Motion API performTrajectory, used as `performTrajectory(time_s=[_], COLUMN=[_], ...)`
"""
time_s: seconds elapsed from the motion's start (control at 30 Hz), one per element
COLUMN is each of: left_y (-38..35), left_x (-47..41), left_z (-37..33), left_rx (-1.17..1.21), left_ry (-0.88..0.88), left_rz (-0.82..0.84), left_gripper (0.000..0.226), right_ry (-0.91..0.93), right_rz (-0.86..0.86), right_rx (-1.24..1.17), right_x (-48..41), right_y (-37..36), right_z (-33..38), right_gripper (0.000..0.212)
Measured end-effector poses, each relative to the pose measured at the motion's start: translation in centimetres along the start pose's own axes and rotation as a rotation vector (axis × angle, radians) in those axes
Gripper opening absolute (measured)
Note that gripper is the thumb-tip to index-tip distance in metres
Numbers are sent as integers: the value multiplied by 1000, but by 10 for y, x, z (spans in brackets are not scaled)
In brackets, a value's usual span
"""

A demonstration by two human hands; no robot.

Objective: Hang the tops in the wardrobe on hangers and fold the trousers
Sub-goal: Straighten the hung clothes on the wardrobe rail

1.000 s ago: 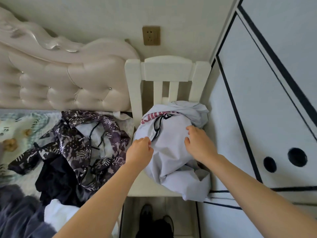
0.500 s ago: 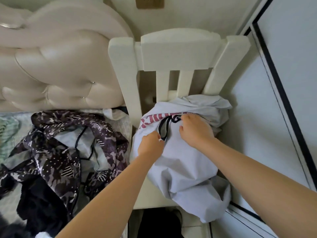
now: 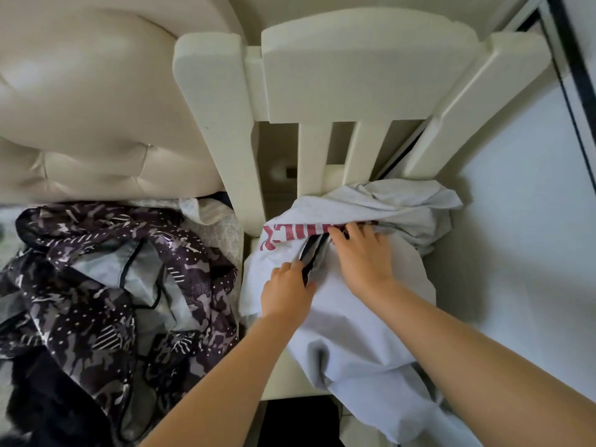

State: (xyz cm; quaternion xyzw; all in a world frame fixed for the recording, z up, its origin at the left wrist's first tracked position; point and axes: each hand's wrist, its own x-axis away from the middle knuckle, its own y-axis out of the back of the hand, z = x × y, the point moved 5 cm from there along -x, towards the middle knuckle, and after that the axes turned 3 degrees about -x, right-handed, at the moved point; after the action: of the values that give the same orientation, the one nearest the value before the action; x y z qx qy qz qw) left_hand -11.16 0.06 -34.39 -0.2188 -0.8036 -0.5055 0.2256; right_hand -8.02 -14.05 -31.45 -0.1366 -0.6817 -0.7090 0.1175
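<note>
Right now a crumpled white T-shirt [image 3: 354, 333] lies heaped on the seat of a cream wooden chair [image 3: 367, 69]. It covers most of the seat, and one end spills over the seat's front edge on the side nearer the wardrobe door [image 3: 522, 237]. The top of the heap is bunched against the slats of the chair back.

Red lettering [image 3: 274, 237] runs across a fold of the shirt near the chair back. It is creased and partly tucked under, so only an X-like letter at its end can be read. A black neckline trim [image 3: 311, 256] shows just in front of the lettering.

The left hand [image 3: 285, 296] has curled fingers and grips the shirt cloth right at that trim. The right hand [image 3: 362, 256] lies on top of the heap with its fingers fairly straight. Their tips reach the fold where the trim meets the lettering, and whether they pinch anything there cannot be told.

Beside the chair on the left-hand side, a dark patterned garment [image 3: 96, 285] with pale camouflage-like marks lies tangled on the bed. A black garment [image 3: 38, 398] lies at its near edge. A cream tufted headboard [image 3: 80, 108] stands beside the chair back.
</note>
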Motion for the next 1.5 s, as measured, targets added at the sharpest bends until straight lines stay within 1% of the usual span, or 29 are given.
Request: performTrajectory(time_s=[0.13,0.2,0.23,0.3,0.4,0.47,0.53,0.6,0.63,0.67,0.7,0.73,0.8,0.83,0.87,0.9,0.97,1.0,1.03,1.07,1.13,1.17,1.2,1.27,1.3,1.4,1.47,1.5], left_y=[38,61,71,88,114,129,142,151,154,156,157,158,157,155,152,148,138,133,128,124,118,117,117,125,132,162,180,189], left_x=[19,31,37,50,70,84,97,108,113,118,125,131,148,156,164,172,190,201,211,221,241,251,262,285,296,316,324,329], left_z=[-6,-13,-17,-25,-42,-54,-63,-70,-72,-74,-77,-80,-87,-89,-91,-93,-96,-97,-99,-101,-106,-111,-118,-130,-135,-148,-163,-173], left_rx=[245,305,329,390,498,562,642,684,689,696,708,715,710,707,705,708,713,715,716,707,653,616,577,551,571,702,740,738], left_ry=[-43,-78,-87,-112,-179,-227,-269,-293,-294,-295,-302,-316,-354,-369,-375,-375,-370,-365,-365,-375,-423,-469,-529,-618,-639,-651,-675,-700], left_rz=[-219,-310,-330,-354,-368,-377,-389,-416,-428,-434,-433,-428,-421,-419,-414,-406,-383,-374,-369,-368,-357,-321,-272,-209,-221,-365,-425,-440], left_gripper=[10,6,6,15,35,46,52,55,56,57,58,58,57,57,59,63,72,74,72,65,41,29,25,30,33,50,49,47], right_ry=[4,-17,-30,-60,-131,-174,-203,-291,-354,-431,-512,-593,-749,-782,-786,-779,-762,-732,-684,-610,-440,-372,-323,-250,-202,-34,18,40], right_rz=[-71,-82,-96,-148,-216,-257,-327,-395,-403,-380,-323,-233,37,137,159,128,6,-53,-98,-128,-158,-173,-194,-246,-271,-362,-428,-450], right_rx=[-66,-135,-175,-267,-427,-521,-585,-686,-776,-917,-1094,-1285,-1676,-1864,-2016,-2143,-2296,-2284,-2239,-2191,-2100,-2041,-1974,-1854,-1800,-1609,-1453,-1376], right_x=[9,13,14,16,19,22,30,43,50,58,66,75,99,110,119,126,140,145,152,158,173,183,194,218,232,279,312,326], right_y=[-2,3,6,16,36,52,71,92,99,103,104,104,107,112,117,125,138,142,149,156,176,188,200,226,239,281,305,316], right_z=[-3,-2,-2,-3,-7,-12,-17,-26,-32,-37,-40,-40,-29,-22,-20,-20,-24,-29,-34,-37,-41,-41,-43,-49,-52,-58,-64,-67], right_gripper=[58,58,58,56,46,43,43,38,32,24,19,22,28,28,31,34,34,31,32,40,54,56,54,48,45,46,51,49])
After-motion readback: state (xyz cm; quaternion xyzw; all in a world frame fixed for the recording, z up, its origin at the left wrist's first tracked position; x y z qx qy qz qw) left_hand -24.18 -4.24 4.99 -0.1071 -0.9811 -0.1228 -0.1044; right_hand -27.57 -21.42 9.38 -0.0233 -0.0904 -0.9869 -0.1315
